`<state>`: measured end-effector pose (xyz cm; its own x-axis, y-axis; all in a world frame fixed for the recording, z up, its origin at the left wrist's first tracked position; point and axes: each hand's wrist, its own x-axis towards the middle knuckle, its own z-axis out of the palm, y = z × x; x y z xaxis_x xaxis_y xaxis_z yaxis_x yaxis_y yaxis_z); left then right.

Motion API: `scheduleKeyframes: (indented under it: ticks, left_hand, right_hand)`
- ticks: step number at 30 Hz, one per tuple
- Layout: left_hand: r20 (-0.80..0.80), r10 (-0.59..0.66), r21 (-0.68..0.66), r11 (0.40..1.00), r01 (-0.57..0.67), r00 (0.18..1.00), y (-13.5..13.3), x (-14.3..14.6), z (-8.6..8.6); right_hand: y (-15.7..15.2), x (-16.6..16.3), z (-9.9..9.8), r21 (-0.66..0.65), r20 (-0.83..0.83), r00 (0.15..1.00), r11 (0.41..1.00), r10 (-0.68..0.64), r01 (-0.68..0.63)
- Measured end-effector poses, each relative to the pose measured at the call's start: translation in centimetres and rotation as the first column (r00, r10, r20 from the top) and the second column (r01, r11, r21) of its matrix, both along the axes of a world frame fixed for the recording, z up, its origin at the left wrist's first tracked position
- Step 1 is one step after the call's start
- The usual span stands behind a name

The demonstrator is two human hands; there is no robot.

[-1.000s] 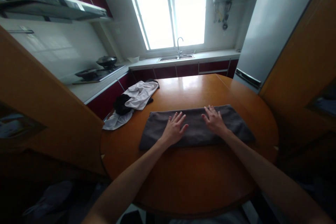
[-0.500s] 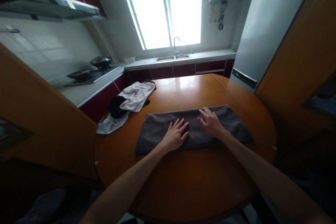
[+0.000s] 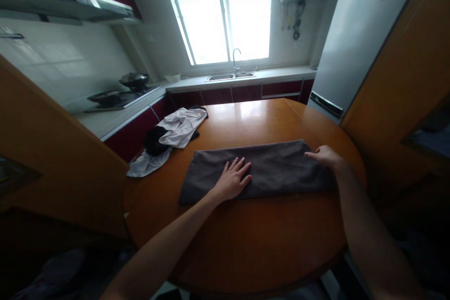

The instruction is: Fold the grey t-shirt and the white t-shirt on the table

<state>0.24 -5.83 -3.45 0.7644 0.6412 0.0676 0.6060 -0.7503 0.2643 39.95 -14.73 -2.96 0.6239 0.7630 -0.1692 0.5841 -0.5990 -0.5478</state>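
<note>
A dark grey folded cloth [image 3: 277,164] lies flat across the table in front of me, its long side running left to right. On its left half rests my left hand [image 3: 232,180], palm down with the fingers spread. My right hand [image 3: 326,157] is at the cloth's right edge, the thumb over the fabric and the other fingers curled and partly hidden at the border. What kind of garment or cloth it is, I cannot tell.
The round wooden table [image 3: 260,243] carries a heap of white clothing [image 3: 181,126] and black clothing [image 3: 154,140] at its left. Behind stand a counter with a sink [image 3: 230,76], a stove with pans [image 3: 105,98] at left and a fridge [image 3: 351,42] at right.
My right hand has moved right, from the middle of the grey cloth to its right edge, and its fingers have curled. The left hand stays in place on the cloth.
</note>
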Motion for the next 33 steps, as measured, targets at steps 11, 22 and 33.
scheduleKeyframes:
  ticks: [11,22,33]
  left_hand:
    - [-0.005,-0.005,0.008,1.000,0.005,1.000,0.2,0.0,-0.2]
    - [0.281,0.007,-0.053,0.999,0.008,0.960,0.2,0.3,0.2]
    - [0.796,-0.008,-0.204,0.938,0.281,0.605,-0.1,0.4,0.8]
  right_hand:
    - [-2.3,-2.2,3.0,0.206,-0.549,0.804,0.969,0.228,-0.134]
    - [-1.6,-8.6,8.2,0.485,-0.525,0.747,0.864,0.409,-0.132]
    - [3.0,-22.0,3.6,0.628,-0.207,0.776,0.689,0.596,-0.362]
